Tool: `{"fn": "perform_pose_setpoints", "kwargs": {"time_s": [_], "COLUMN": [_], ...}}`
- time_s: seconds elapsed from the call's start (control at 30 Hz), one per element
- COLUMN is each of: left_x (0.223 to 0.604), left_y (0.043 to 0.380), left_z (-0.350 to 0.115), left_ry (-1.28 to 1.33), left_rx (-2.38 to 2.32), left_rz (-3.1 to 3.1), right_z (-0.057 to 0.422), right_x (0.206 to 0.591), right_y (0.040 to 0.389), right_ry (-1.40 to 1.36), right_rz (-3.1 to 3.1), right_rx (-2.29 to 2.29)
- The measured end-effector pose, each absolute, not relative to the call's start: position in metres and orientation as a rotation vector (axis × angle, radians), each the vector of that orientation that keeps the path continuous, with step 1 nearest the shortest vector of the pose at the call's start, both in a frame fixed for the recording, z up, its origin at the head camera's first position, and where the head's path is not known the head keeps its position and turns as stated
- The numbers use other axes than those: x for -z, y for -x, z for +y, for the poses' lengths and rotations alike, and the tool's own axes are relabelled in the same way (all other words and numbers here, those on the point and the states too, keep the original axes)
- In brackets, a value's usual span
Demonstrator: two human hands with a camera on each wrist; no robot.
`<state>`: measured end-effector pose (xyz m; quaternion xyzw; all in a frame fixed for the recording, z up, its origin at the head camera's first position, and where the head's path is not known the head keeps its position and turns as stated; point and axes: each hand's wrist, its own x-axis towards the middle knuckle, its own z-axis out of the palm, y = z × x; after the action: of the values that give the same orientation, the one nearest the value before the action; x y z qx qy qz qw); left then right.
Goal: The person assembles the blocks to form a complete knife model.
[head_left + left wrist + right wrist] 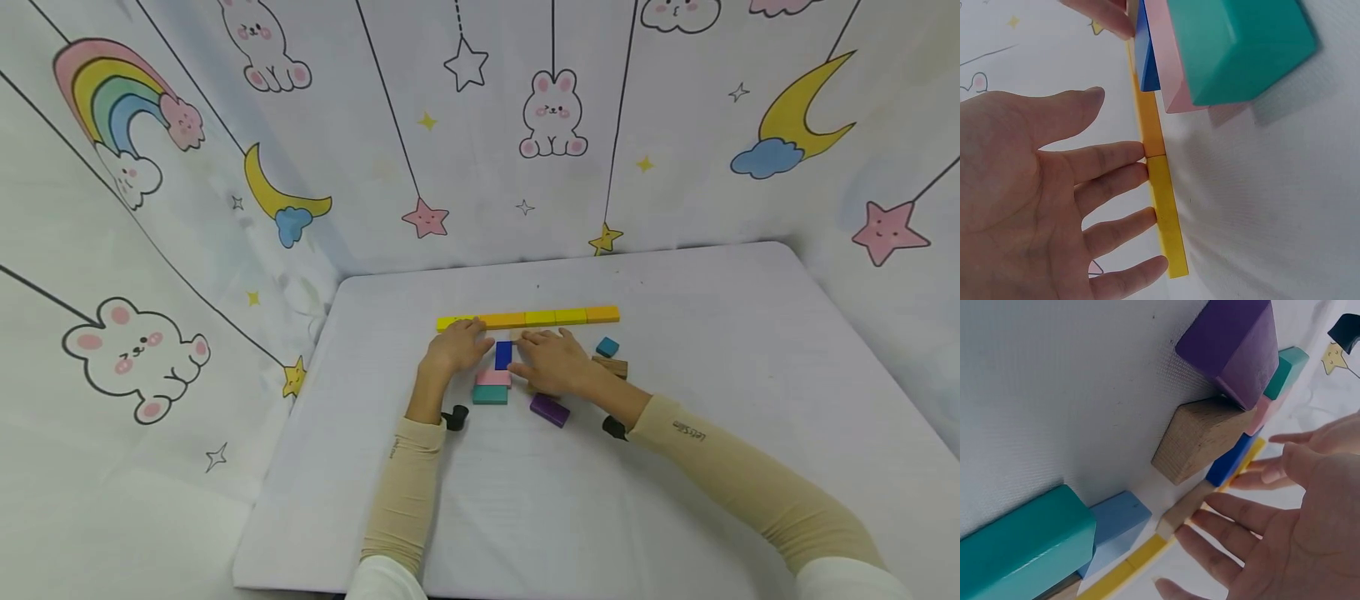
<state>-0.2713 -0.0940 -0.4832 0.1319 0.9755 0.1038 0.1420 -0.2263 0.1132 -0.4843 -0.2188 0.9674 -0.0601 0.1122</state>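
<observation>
A straight row of yellow and orange blocks (555,317) lies across the table. My left hand (457,346) has its fingers spread and nearly straight, fingertips at the row's left part; in the left wrist view they meet the side of a yellow block (1169,219). With fingers extended, my right hand (553,360) touches a pale wooden block (1184,509) beside the row. A dark blue block (503,356) lies between the hands. Pink (492,378) and teal (490,395) blocks sit just nearer to me. Under the right palm, a thicker wooden block (1200,437) is mostly hidden in the head view.
A purple block (550,410) lies tilted in front of the right hand. To its right are a blue-green block (607,347) and brown wooden blocks (611,367). A patterned white curtain (480,167) hangs behind the white-covered table (712,333).
</observation>
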Motion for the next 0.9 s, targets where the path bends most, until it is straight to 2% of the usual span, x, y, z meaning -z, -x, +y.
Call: {"fn": "perform_pose_setpoints", "kwargs": {"time_s": [0.9], "left_x": [0.478], "left_y": [0.269], "left_z": [-0.094], "left_ry": [-0.383], "left_rx": [-0.314], "left_rz": [2.808], "right_z": [0.102], "right_x": [0.485], "right_y": [0.230], "right_ry": [0.685], "right_rz": [2.855], "right_rx": [0.214]}}
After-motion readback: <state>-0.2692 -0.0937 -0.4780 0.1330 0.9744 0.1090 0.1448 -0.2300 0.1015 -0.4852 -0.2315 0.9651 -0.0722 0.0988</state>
